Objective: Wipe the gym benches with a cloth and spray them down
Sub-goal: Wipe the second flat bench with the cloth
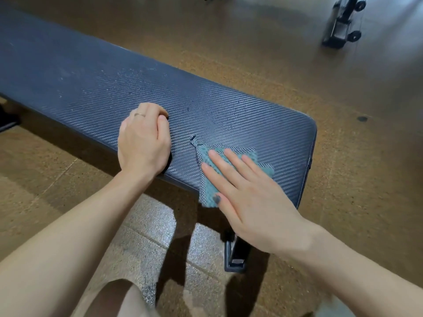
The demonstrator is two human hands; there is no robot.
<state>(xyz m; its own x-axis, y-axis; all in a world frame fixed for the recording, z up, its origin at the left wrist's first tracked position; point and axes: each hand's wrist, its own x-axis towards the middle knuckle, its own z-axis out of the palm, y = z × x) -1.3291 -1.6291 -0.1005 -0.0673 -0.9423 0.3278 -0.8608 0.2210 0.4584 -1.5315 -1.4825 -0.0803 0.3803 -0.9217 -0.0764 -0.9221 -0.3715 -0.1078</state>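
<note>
A long dark blue padded gym bench (96, 88) with a woven texture runs from the upper left to the lower right. Fine spray droplets speckle its middle. A small teal cloth (206, 179) lies flat near the bench's right end, its lower corner hanging over the near edge. My right hand (247, 193) presses flat on the cloth with fingers spread. My left hand (144, 138) rests on the bench to the left of the cloth, fingers curled under into a loose fist, a ring on one finger. No spray bottle is visible.
The bench's black metal foot (235, 257) stands on the brown speckled floor below my right hand. Another black frame with small wheels (343, 21) sits at the top right. A dark base (6, 120) shows at the left edge. My knee is at the bottom.
</note>
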